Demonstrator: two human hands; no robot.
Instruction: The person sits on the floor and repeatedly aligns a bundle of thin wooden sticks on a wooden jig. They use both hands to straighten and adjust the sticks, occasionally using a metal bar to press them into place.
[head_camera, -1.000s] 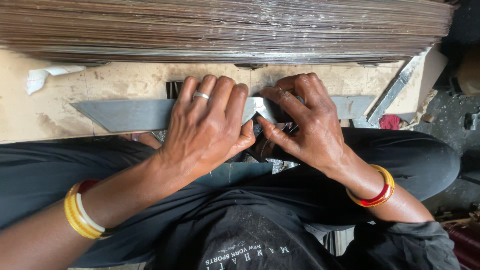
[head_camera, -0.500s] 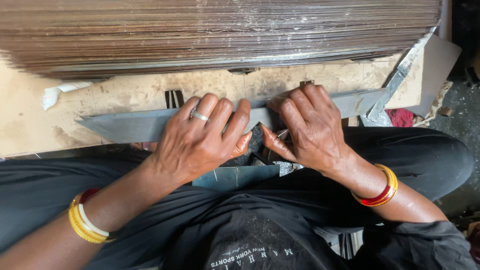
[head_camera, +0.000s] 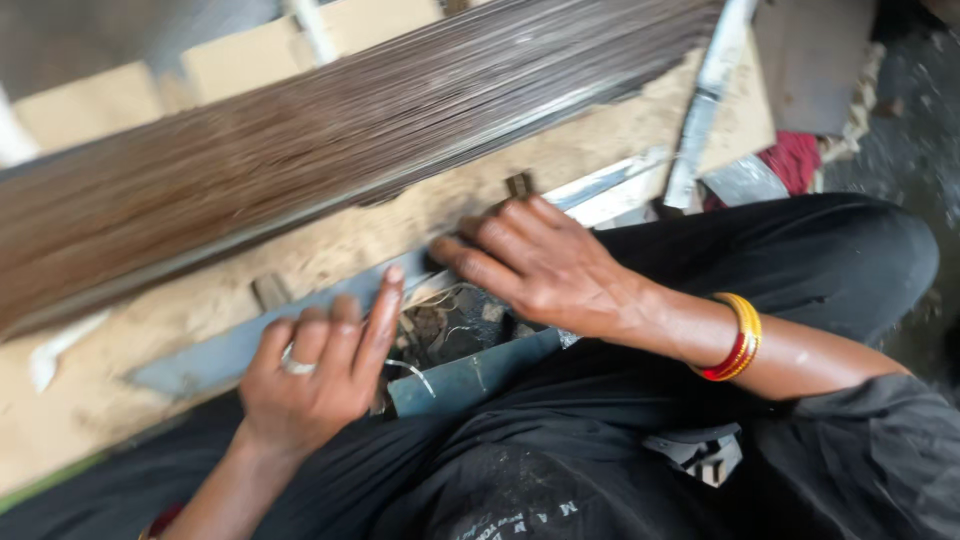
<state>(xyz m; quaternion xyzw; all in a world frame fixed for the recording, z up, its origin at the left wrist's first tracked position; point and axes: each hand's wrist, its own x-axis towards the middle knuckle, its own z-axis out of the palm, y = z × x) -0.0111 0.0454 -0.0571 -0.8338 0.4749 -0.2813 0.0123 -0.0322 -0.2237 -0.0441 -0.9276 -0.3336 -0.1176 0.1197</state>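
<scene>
A long grey metal strip (head_camera: 215, 355) lies across a tan wooden board (head_camera: 330, 250) in front of my lap. My left hand (head_camera: 310, 375), with a ring on it, rests flat on the strip, its index finger stretched up along the strip's edge. My right hand (head_camera: 545, 265), with red and yellow bangles at the wrist, curls its fingertips over the strip further right. Between the two hands is a gap with dark scraps and a blue-grey metal piece (head_camera: 470, 375) on my lap. The picture is blurred by motion.
A thick stack of thin brown sheets (head_camera: 330, 150) runs slantwise behind the board. A shiny metal bar (head_camera: 705, 100) leans at the upper right beside a red cloth (head_camera: 795, 160). My black-trousered legs (head_camera: 800, 260) fill the foreground; dark floor shows at right.
The view has tilted and moved closer. My hands, which were side by side on the strip's middle, have spread apart, uncovering the scraps and the blue-grey piece between them.
</scene>
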